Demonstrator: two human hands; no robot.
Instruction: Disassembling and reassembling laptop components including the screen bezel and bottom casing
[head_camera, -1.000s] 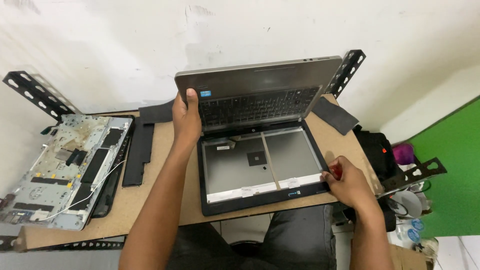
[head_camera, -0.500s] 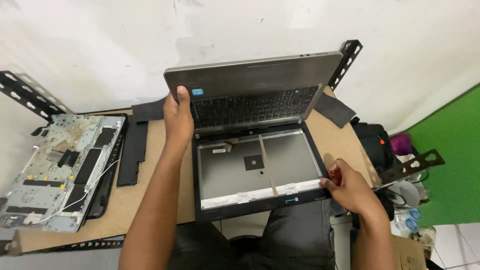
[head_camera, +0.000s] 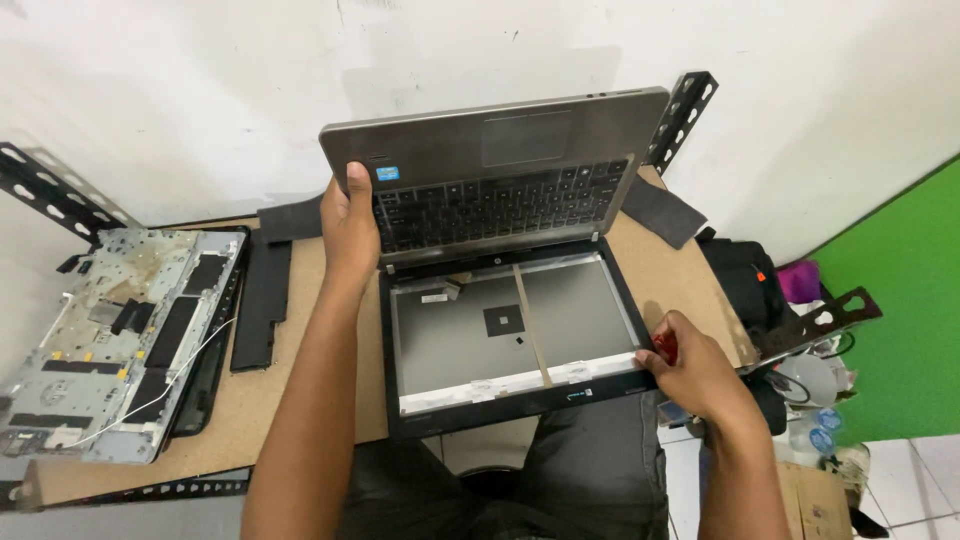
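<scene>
1. Nearest the camera, the person's dark trousers (head_camera: 560, 470) show below the edge of the brown board surface (head_camera: 300, 390).
2. The right hand (head_camera: 695, 365) sits at the lower right corner of the laptop's lid (head_camera: 515, 335), its fingers curled shut around a small red-handled tool (head_camera: 667, 348) whose tip meets the black bezel there.
3. The lid lies flat on the surface with its screen panel gone, showing a bare grey back shell crossed by a pale strip and bearing a small black square near the middle.
4. The left hand (head_camera: 350, 225) grips the left edge of the laptop's keyboard half (head_camera: 495, 175), thumb on the front and fingers hidden behind, holding that half upright and tilted toward the wall.
5. To the left, just beside the forearm, a long black strip (head_camera: 262, 300) lies on the surface, and further left a stripped silver chassis (head_camera: 115, 335) rests with white wires trailing over it.
6. At the far right, a dark pad (head_camera: 660, 212) lies beside the keyboard half, and a black perforated metal bracket (head_camera: 680, 118) leans against the white wall.
</scene>
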